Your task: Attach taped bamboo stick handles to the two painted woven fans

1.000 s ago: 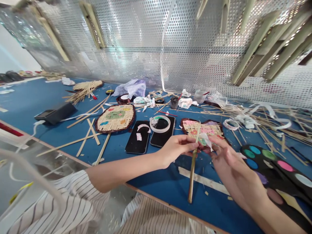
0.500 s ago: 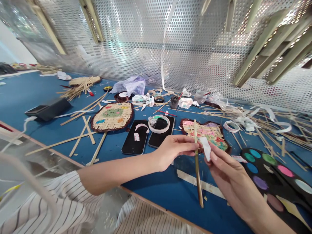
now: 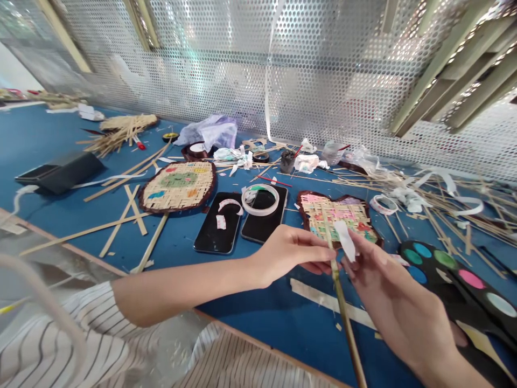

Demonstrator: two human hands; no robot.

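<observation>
Because the thin bamboo strip [image 3: 342, 307] feels light and stiff, the left hand [image 3: 293, 254] holds it near the top, with fingers closed narrow. The right hand [image 3: 398, 293] pinches a soft white scrap [image 3: 344, 241] that may tear easily, in front of a woven bamboo mat [image 3: 343, 218]. No writing can be read.
</observation>
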